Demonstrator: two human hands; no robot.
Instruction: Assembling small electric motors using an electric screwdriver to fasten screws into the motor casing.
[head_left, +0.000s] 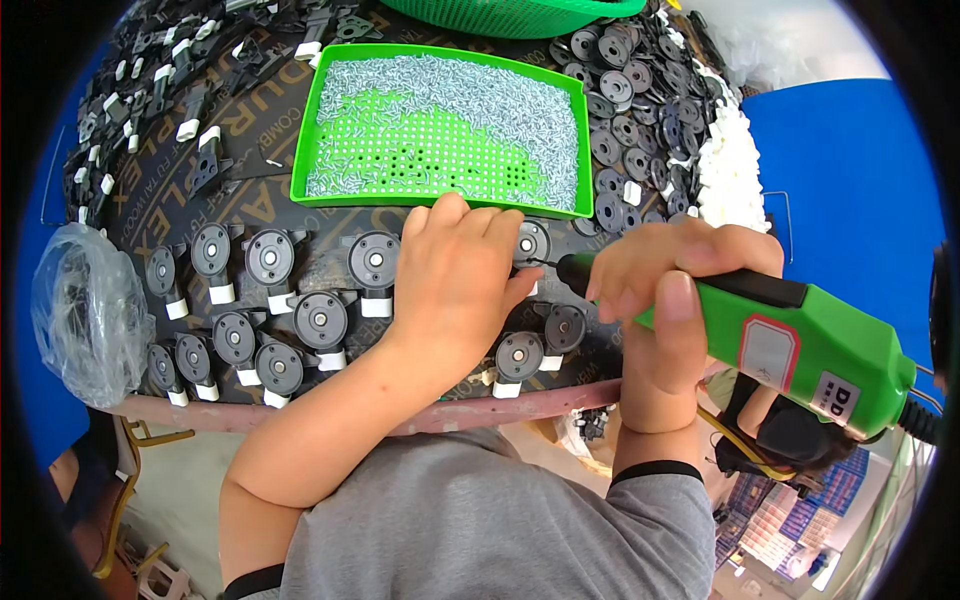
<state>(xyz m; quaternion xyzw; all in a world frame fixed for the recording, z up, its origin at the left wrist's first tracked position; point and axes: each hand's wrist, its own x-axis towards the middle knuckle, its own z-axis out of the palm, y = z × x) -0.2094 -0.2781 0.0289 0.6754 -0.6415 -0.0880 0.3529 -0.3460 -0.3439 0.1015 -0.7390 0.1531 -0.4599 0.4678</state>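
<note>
Our right hand (650,260) wraps round one smooth green-and-black plastic power screwdriver (840,350), its thin bit at one round grey plastic wheel (533,240) beside our left hand (450,275); that hand's fingers lie together, their grip we cannot tell. Eleven similar wheels (321,319) surround us; one perforated green plastic tray (350,201) holds countless silvery metal screws (540,105).

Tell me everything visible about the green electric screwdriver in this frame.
The green electric screwdriver has a smooth, plastic-looking body with a black strip on top, two labels on its side, and a ribbed black cord sleeve at the rear. Its dark nose carries a thin bit. The right hand grips its front part; it lies aslant, nose to the left, pointing at a grey-black wheel beside the left hand. Whether the bit touches the wheel is unclear.
</note>
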